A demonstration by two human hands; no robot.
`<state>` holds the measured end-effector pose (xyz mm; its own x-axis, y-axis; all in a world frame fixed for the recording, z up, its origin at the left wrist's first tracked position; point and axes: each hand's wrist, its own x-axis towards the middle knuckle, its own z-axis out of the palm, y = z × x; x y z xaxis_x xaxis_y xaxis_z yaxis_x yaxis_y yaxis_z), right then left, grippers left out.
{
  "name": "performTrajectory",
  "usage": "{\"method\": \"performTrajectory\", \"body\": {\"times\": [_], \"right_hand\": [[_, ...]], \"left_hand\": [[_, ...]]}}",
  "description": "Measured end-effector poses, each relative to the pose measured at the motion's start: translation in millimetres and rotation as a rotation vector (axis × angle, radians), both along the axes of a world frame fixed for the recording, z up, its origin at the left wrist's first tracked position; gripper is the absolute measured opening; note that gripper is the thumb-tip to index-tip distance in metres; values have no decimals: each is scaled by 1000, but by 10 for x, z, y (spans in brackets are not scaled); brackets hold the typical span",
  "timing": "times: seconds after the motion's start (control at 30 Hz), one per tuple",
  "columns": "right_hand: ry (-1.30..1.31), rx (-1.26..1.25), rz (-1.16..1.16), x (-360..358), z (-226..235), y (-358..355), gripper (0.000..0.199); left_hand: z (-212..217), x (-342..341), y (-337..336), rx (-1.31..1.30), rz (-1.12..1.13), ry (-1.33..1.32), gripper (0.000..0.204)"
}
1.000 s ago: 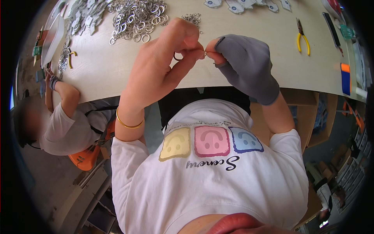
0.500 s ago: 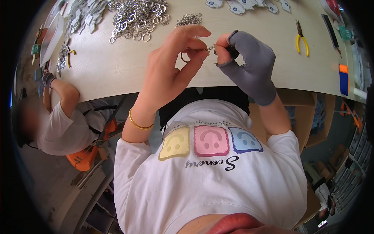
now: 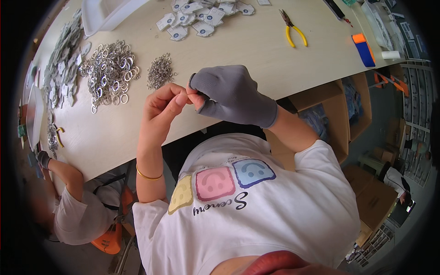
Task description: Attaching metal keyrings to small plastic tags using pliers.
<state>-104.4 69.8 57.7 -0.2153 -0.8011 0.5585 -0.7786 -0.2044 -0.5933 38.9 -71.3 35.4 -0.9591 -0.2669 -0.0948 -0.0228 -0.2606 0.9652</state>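
My bare left hand (image 3: 160,112), a gold bangle on its wrist, is closed in a pinch above the table's near edge. Its fingertips meet those of my right hand (image 3: 236,95), which wears a grey fingerless glove and is also closed. The fingers now hide what they grip; half a second ago a metal key ring showed at the left fingers and a short chain ran to the right ones. Just beyond my hands lies a small heap of metal links (image 3: 160,72). A bigger pile of silver key rings (image 3: 110,75) sits left of it.
Flat grey-white tags (image 3: 204,18) are scattered at the far middle, more tags (image 3: 64,64) at far left beside a white tray (image 3: 103,20). Yellow-handled pliers (image 3: 293,34) and a blue-orange strap (image 3: 364,50) lie right. Cardboard boxes (image 3: 327,137) stand below; another person (image 3: 73,206) sits left.
The view has turned, so the table's contents appear shifted. My hands have come closer together, the right turning its back upward; the ring and chain are no longer visible.
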Motion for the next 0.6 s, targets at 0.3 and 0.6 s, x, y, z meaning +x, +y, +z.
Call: {"method": "performTrajectory", "body": {"times": [0.3, 0.6], "right_hand": [[13, -6, 50, -176, -94, 63, 19], [442, 851, -1053, -1777, -395, 718, 64]], "left_hand": [[-160, -88, -44, 534, -139, -8, 14], [-133, 90, -128, 55, 278, -17, 8]]}}
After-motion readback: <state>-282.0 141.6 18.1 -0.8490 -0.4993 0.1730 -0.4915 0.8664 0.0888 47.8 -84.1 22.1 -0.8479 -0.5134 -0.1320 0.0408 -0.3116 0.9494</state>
